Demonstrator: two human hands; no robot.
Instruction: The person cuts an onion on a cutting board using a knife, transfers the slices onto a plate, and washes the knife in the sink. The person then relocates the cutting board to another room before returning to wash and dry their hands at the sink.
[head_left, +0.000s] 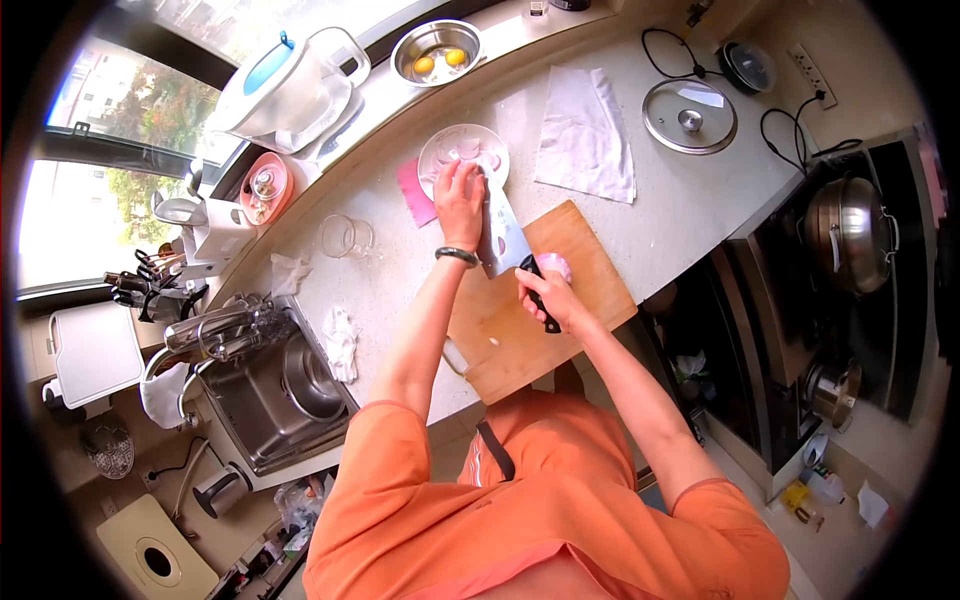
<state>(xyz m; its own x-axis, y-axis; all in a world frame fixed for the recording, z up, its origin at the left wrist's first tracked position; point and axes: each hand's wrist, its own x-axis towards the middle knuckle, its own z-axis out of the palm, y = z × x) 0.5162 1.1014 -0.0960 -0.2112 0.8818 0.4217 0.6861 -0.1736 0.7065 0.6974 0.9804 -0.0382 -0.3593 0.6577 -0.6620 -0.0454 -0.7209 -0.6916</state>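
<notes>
My right hand (553, 300) is wrapped around the black handle of a cleaver (507, 236). Its broad blade reaches from the cutting board (585, 240) to the rim of a white plate (429, 160). Pale pink onion slices (465, 150) lie on that plate. My left hand (460, 205), with a dark bangle at the wrist, is over the plate's near edge beside the blade tip. Its fingers are stretched forward and slightly apart; what lies under the fingertips is hidden. A piece of onion (553, 266) rests on the board, just beyond my right hand.
A pink cloth (414, 192) lies partly under the plate, a white cloth (585, 135) to its right. On the ledge is a metal bowl (405, 60) with egg yolks. A glass (338, 236) and sink (250, 405) are left; a glass lid (690, 116) and wok (850, 237) are right.
</notes>
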